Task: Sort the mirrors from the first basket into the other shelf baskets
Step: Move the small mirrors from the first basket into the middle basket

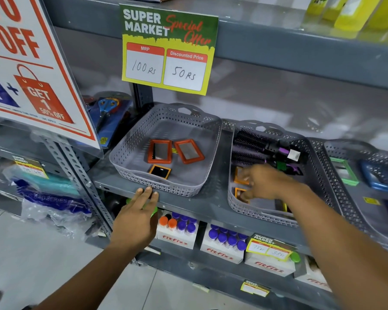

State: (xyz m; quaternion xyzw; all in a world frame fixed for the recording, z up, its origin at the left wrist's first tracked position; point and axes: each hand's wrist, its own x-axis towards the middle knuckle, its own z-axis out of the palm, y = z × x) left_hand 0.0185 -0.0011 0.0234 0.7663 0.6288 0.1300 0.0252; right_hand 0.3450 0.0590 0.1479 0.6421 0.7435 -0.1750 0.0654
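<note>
Grey perforated plastic baskets sit in a row on a grey metal shelf (213,198). The left basket (130,153) holds two red-framed mirrors (160,151) lying flat side by side near its middle, and a small orange-framed mirror (160,171) lies near its front wall, dark face up. The middle basket (233,204) holds purple and black round hairbrushes (253,144) at the back and two more orange-framed mirrors (239,175) at its front left.

The person's right hand (262,182) reaches into the middle basket, fingers spread loosely over those orange mirrors; it is blurred, and I cannot tell whether the fingertips actually grip one. The left hand (137,211) rests flat and released, fingers straight, its tips touching the shelf edge just below the front of the left basket, holding nothing.

A third basket (336,175) to the right holds a green-framed mirror (343,173) and a blue one (377,175). Above the left basket hangs a green and yellow price sign (168,50) reading 100 Rs and 50 Rs. On the shelf below stand white boxes (177,238) of purple- and orange-capped bottles.
</note>
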